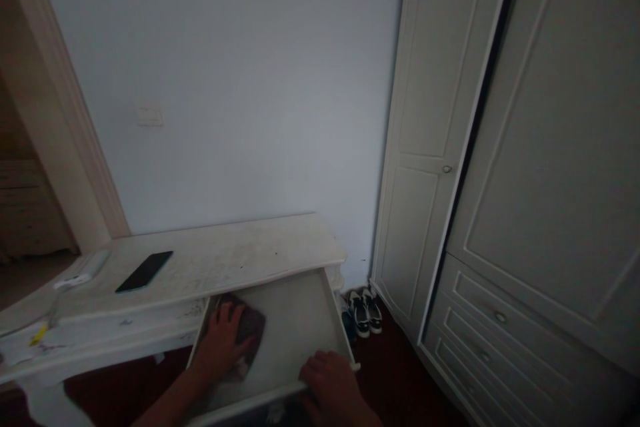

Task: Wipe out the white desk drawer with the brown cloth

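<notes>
The scuffed white desk [260, 247] carries a dark phone [144, 271] and a white object [84, 269].

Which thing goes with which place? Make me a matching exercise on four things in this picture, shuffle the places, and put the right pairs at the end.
Things
1. Left hand
2. Right hand
3. Dark phone
4. Black-and-white shoes

Places
A. On the dark red floor, beside the wardrobe
B. At the front edge of the open drawer
C. Lying flat on the white desk top
D. On the dark, cloth-like item inside the drawer

Right pairs: 1-D, 2-B, 3-C, 4-A
</notes>
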{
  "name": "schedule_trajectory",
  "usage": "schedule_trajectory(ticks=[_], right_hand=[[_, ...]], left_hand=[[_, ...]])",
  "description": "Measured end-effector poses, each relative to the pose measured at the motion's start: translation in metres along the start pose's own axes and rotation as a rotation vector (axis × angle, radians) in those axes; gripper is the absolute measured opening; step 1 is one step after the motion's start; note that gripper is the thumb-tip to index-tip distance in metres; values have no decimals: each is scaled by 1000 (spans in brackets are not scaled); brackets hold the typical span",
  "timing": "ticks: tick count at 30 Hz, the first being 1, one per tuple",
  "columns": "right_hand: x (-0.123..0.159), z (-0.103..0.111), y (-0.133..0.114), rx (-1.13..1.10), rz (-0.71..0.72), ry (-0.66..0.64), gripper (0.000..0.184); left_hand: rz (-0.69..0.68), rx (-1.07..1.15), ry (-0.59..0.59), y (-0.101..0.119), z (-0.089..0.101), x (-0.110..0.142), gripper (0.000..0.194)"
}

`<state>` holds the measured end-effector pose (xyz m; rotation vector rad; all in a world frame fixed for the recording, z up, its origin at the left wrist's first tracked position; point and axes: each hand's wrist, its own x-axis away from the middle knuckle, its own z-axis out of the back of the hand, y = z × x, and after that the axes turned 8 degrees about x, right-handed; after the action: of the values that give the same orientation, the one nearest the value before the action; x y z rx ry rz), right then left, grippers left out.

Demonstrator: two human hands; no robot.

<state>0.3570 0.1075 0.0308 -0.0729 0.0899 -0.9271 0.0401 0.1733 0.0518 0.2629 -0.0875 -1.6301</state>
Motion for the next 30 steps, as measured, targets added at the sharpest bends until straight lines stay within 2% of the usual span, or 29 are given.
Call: schedule_trajectory(ticks=[2, 5, 8, 9, 10, 13, 15, 17, 20, 22, 24, 26, 28, 30], right_hand=[[1, 3, -4, -13, -27, 5, 28], [6, 8, -6, -41, -34, 18, 26], [8, 9, -7, -60, -42, 21, 25], [8, 9, -7, -65, -46, 27, 25], [7, 8, -7, -68, -52, 34, 25], [6, 4, -6, -71, -59, 41, 26], [6, 3, -6, -69, -60, 35, 25], [6, 3, -6, -69, -60, 39, 24], [6, 4, -6, -70, -66, 48, 25], [5, 5, -7, -74, -70, 42, 26], [4, 6, -8, -79, -73, 29, 25], [4, 7, -8, -79, -71, 16, 24], [3, 6, -8, -71, -66, 15, 26], [3, 3, -7, -50, -52, 14, 28]], left_hand=[[7, -13, -26, 2, 2, 1, 86], [-134, 1, -182, 8, 7, 3, 105], [-331, 20, -311, 6, 13, 2, 105], [-343, 17, -322, 4, 14, 1, 103], [-314, 6, -306, 2, 15, 0, 100], [-101, -56, -173, 2, 14, -5, 93], [3, -94, -74, 12, 12, -7, 86], [44, -113, -12, 27, 9, -6, 78], [-54, -76, -34, 45, 5, -4, 76], [-211, -18, -102, 48, 3, -4, 83], [-278, 26, -122, 44, -1, -7, 88], [-158, 38, -48, 39, -7, -13, 84], [70, 29, 76, 38, -13, -22, 80], [232, 13, 171, 45, -19, -31, 77]])
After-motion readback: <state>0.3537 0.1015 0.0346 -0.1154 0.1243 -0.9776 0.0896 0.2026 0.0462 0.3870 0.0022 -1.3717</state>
